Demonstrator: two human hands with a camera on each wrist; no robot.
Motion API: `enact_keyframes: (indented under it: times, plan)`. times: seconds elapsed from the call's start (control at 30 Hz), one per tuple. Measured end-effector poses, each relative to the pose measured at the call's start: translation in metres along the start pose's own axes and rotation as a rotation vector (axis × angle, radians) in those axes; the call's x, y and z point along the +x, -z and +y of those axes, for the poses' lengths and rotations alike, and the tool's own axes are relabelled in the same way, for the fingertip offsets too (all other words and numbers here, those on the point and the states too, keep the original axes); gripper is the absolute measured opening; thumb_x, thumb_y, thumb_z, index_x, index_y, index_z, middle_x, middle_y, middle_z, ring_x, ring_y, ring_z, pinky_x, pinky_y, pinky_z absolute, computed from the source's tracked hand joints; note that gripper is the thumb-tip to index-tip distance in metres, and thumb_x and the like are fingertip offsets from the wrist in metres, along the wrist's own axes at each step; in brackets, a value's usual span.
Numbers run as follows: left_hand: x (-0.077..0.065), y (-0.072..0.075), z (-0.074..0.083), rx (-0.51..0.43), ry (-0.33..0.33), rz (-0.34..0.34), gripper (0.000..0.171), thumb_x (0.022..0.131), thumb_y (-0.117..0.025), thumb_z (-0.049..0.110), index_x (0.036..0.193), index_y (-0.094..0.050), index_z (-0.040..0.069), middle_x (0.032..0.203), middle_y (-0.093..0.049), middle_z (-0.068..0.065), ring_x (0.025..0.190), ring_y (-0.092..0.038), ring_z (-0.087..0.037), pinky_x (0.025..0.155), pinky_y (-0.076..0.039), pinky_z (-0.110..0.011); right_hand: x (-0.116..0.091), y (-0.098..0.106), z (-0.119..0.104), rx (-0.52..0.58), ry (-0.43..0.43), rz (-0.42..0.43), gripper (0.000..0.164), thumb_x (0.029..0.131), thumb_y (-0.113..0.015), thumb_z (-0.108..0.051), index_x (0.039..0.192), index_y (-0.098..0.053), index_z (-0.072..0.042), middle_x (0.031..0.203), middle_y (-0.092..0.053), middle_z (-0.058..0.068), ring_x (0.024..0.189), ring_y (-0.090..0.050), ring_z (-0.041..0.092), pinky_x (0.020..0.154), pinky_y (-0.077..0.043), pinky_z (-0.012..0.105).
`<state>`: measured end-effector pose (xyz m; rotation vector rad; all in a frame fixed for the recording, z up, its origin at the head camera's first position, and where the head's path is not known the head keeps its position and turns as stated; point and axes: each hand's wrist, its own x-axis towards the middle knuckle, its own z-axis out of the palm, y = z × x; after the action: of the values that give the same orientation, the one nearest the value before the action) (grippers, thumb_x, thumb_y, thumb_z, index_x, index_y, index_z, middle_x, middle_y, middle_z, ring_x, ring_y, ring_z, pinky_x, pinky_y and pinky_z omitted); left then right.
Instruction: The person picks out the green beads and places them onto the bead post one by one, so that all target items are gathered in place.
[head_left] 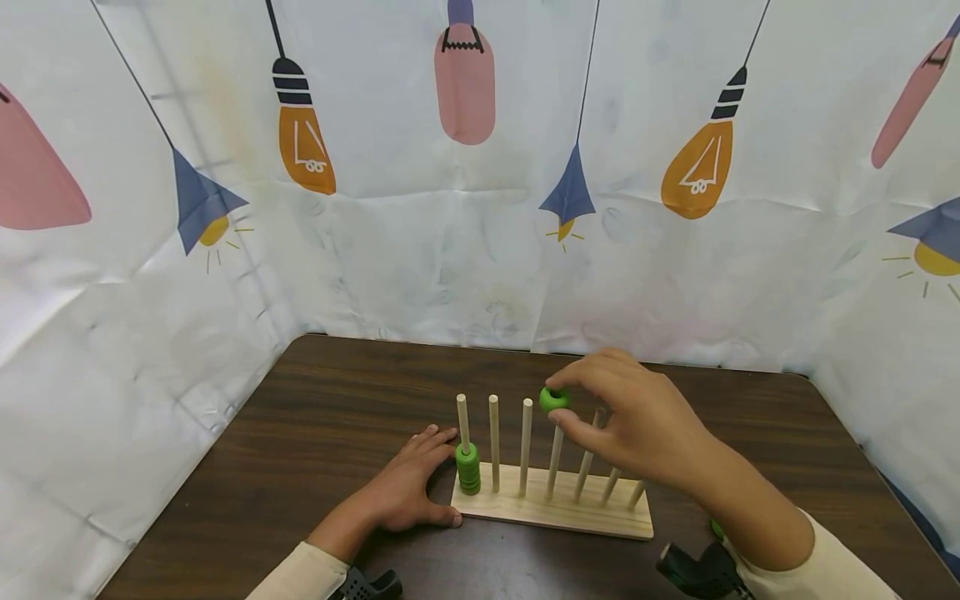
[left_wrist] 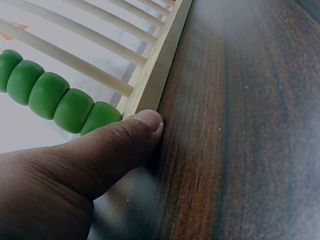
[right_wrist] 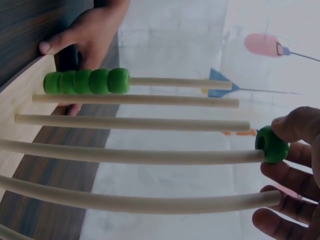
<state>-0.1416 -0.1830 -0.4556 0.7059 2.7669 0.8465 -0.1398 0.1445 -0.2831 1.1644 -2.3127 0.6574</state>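
A wooden peg rack (head_left: 551, 510) stands on the table with a row of upright pegs. Several green beads (head_left: 467, 471) are stacked on its leftmost peg. My left hand (head_left: 408, 487) lies at the left end of the rack, fingers spread; its thumb (left_wrist: 135, 132) touches the base's edge. Between thumb and fingers, my right hand (head_left: 637, 408) pinches one green bead (right_wrist: 272, 144) at the tip of the fourth peg (right_wrist: 200, 157) from the left. The bead's hole shows, and I cannot tell whether the peg tip has entered it.
Another green object (head_left: 717, 529) shows partly beside the right wrist, mostly hidden by the arm. The dark wooden table (head_left: 337, 392) ends at a printed white cloth (head_left: 420, 258) behind it. The right forearm passes over the rack's right-hand pegs.
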Motion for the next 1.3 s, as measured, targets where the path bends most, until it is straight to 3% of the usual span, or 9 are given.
enact_keyframes:
  times: [0.43, 0.7, 1.3]
  plan:
    - [0.000, 0.001, 0.001, -0.004, -0.013, 0.004, 0.080, 0.075, -0.089, 0.051, 0.138, -0.058, 0.014, 0.162, -0.035, -0.012, 0.152, -0.018, -0.042, 0.121, -0.014, -0.063, 0.009, -0.007, -0.004, 0.006, -0.041, -0.044, 0.029, 0.086, -0.084, -0.025, 0.113, -0.073, -0.022, 0.109, -0.069, -0.014, 0.107, -0.063, 0.010, 0.073, -0.058, 0.036]
    - [0.000, 0.001, 0.000, -0.005, -0.011, 0.003, 0.080, 0.075, -0.089, 0.051, 0.139, -0.058, 0.014, 0.162, -0.035, -0.012, 0.153, -0.018, -0.042, 0.121, -0.014, -0.062, 0.012, -0.010, -0.007, 0.024, -0.047, -0.050, 0.028, 0.087, -0.084, -0.024, 0.113, -0.073, -0.023, 0.108, -0.069, -0.015, 0.103, -0.061, 0.006, 0.067, -0.056, 0.030]
    - [-0.001, -0.001, -0.001, 0.008, -0.001, 0.002, 0.082, 0.075, -0.088, 0.051, 0.143, -0.056, 0.016, 0.163, -0.034, -0.008, 0.153, -0.017, -0.041, 0.121, -0.015, -0.061, 0.024, -0.017, -0.015, 0.018, -0.050, -0.073, 0.027, 0.090, -0.082, -0.028, 0.115, -0.073, -0.023, 0.111, -0.069, -0.015, 0.107, -0.061, 0.007, 0.066, -0.055, 0.028]
